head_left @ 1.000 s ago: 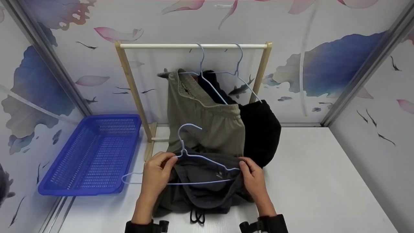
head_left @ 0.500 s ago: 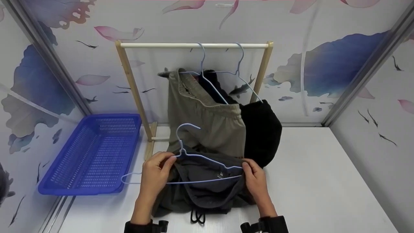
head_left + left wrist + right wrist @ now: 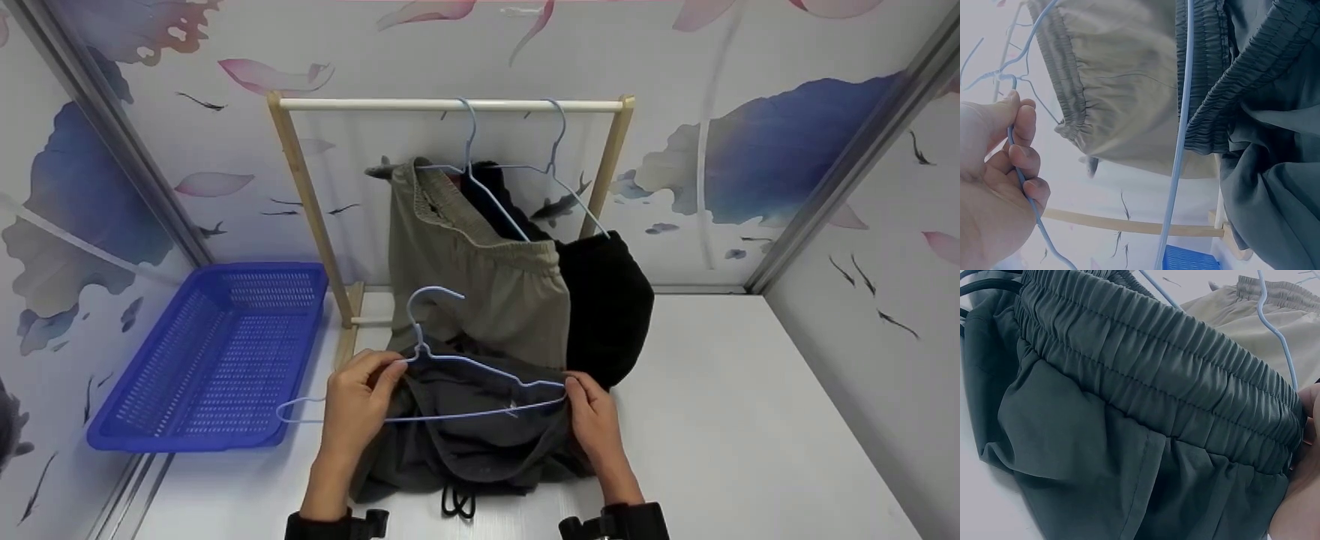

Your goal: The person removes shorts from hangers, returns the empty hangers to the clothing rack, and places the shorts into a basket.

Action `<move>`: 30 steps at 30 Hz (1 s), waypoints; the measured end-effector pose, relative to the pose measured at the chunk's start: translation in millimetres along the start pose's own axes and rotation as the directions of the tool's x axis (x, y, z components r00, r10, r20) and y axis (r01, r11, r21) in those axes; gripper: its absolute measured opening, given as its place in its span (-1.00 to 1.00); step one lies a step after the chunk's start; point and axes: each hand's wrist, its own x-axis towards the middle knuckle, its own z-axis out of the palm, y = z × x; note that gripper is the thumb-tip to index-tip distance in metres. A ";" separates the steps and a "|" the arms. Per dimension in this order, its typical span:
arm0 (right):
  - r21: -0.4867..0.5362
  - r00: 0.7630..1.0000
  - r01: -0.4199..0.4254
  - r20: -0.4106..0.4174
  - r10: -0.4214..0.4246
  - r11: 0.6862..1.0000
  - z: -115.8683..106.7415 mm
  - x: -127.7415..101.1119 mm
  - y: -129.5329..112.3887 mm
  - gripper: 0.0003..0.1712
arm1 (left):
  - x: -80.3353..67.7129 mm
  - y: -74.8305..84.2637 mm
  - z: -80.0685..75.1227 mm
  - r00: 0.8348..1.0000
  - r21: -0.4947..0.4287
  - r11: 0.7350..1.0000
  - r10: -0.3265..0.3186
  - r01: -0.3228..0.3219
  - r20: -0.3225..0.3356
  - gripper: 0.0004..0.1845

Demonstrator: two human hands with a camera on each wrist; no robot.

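Note:
My left hand [image 3: 354, 405] pinches a light blue wire hanger [image 3: 418, 334] on its shoulder beside the neck, thumb against fingers. The hanger lies across dark grey elastic-waist pants [image 3: 480, 461], its hook pointing up and its left end sticking out past my left wrist. With thumb and fingers my right hand [image 3: 598, 416] grips the pants' waistband [image 3: 1157, 365] at its right side. The hanger's right end reaches that spot, inside the waistband opening. In the left wrist view the waistband's left side hangs free of the hanger bar [image 3: 1182, 129]. A black drawstring [image 3: 457, 502] hangs at the front.
Behind stands a wooden rack with a white rail [image 3: 360, 105]. Khaki pants [image 3: 480, 292] and a black garment [image 3: 607, 307] hang from it on blue hangers. A blue mesh basket [image 3: 300, 360] is at the left on the white table [image 3: 735, 420]. Printed walls enclose the sides and back.
The hanger's right end has shifted slightly right and up, to my right fingers, and its lower bar has risen a little. My right hand has edged right. Both hands keep their hold.

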 end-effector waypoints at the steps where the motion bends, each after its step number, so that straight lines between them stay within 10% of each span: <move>1: 0.007 1.000 -0.007 -0.001 0.007 1.000 -0.1 -0.3 0.1 -0.69 | 0.1 0.4 -0.4 1.000 -0.003 1.000 -0.002 0.002 -0.001 -0.96; 19: -0.069 0.996 0.072 0.058 -0.068 0.995 -2.0 -0.6 -0.3 -0.79 | 1.5 3.7 -4.7 1.000 -0.032 0.999 -0.021 0.020 -0.015 -0.95; 30: 0.094 0.978 0.194 0.057 -0.200 0.977 -1.3 2.8 -8.7 -0.78 | 1.2 6.6 -5.0 0.999 -0.048 0.998 -0.033 0.032 -0.016 -0.94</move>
